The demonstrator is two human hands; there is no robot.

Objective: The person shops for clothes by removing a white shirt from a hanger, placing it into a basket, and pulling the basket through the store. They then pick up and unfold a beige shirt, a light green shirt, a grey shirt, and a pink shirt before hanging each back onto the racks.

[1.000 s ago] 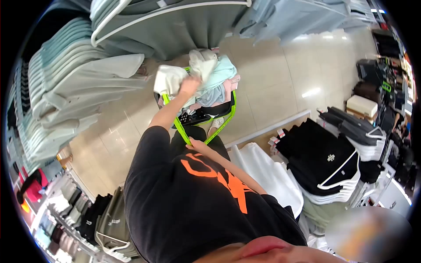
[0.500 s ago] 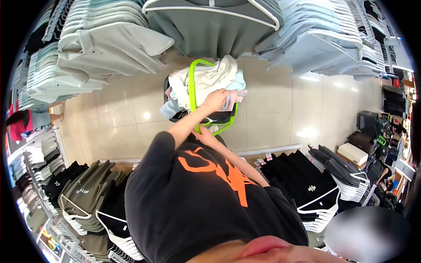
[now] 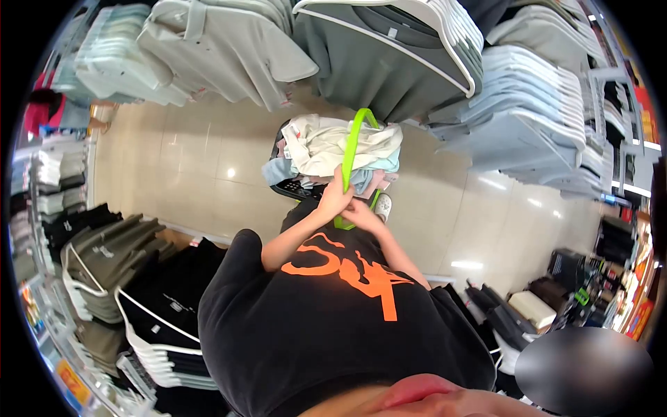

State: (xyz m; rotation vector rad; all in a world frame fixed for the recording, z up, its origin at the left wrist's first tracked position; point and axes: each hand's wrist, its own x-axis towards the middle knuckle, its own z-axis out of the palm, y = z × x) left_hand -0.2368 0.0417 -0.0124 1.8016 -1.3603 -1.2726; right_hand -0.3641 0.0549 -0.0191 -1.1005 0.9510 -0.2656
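With the shopping basket (image 3: pixel 285 186) sitting just in front of the wearer, the left hand (image 3: pixel 335 201) is closed around the raised green handle (image 3: pixel 352 149), arm coming in over the near side. Right next to it, the right hand (image 3: pixel 363 215) has its fingers bunched up against the left one, close to the lower green handle (image 3: pixel 344 223), but the overlap hides whether it's actually gripping that. The basket's black and perforated, and it's pretty stuffed: a cream garment (image 3: pixel 323 147) is heaped across the top, passing under the raised handle, a light blue cloth (image 3: pixel 277 170) hangs over the left side, and there's mint fabric (image 3: pixel 387 162) plus a pink cloth (image 3: pixel 376 183) on the right. Beside the hands, a white shoe (image 3: pixel 383 207) pokes out on the shiny tiled floor (image 3: pixel 201 156). Further out, dark grey shirts (image 3: pixel 382 66) hang on white hangers just past the basket, with beige shirts (image 3: pixel 233 48) to their left and pale blue shirts (image 3: pixel 517 135) to the right. Olive garments (image 3: pixel 111 254) and black garments (image 3: pixel 170 295) hang at lower left, and another person (image 3: pixel 52 115) in pink is at the far upper left.
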